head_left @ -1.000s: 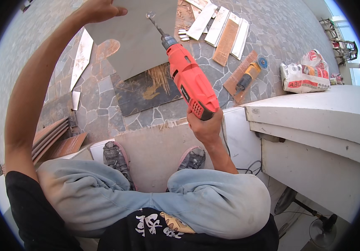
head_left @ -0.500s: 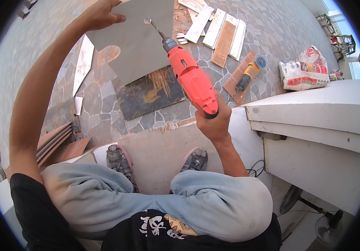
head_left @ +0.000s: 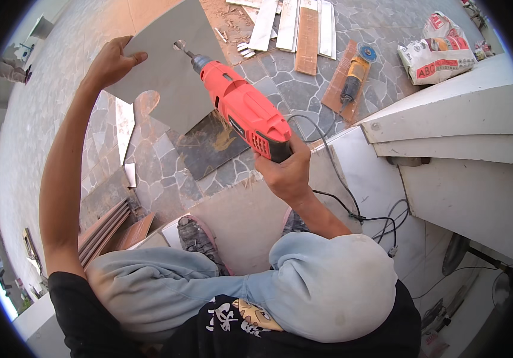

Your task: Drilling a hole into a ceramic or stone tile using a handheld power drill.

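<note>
My left hand is closed on the left edge of a large grey tile, with the thumb over its face. The tile is tilted up off the stone floor. My right hand grips the rear handle of a red power drill. Its nose points up and left, and the bit meets the tile at a small round spot near the upper middle. Whether the bit goes through cannot be made out. Below the tile lies a dark slab with tan dust on it.
White and brown tile strips lie at the far side. A yellow angle grinder rests on a brown plank at right. Beyond it stands a cement bag. A black cable loops beside the white step. Brown tiles are stacked at left.
The view has shifted. The drill has swung toward the left, its bit still at the tile. My left hand appears lower along the tile's edge. The drill's cable now shows at right.
</note>
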Demonstrator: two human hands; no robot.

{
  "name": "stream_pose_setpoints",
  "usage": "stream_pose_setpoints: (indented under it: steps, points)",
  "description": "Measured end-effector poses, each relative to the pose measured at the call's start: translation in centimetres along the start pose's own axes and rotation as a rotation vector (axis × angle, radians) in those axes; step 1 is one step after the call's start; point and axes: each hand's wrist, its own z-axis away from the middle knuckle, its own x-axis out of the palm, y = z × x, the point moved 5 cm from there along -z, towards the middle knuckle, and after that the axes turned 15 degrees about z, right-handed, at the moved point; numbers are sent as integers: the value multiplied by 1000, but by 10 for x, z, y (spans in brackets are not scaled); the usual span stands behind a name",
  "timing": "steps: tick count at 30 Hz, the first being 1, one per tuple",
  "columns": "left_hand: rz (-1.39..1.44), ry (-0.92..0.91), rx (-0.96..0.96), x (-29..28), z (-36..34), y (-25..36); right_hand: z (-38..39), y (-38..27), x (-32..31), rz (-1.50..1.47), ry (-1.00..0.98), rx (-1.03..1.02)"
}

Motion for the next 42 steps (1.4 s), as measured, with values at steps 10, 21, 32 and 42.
stream_pose_setpoints:
  steps: [10, 21, 32, 42]
  points:
    - [-6, 1, -29, 3, 4, 2, -2, -2, -6, -129, -33, 126]
    - [-23, 5, -33, 3, 3, 2, -6, -4, -11, -287, -50, 273]
    - [5, 11, -60, 3, 8, 13, 0, 2, -3, -284, -49, 218]
    - [-13, -72, -104, 6, -1, 22, 14, 23, 12, -354, -309, 245]
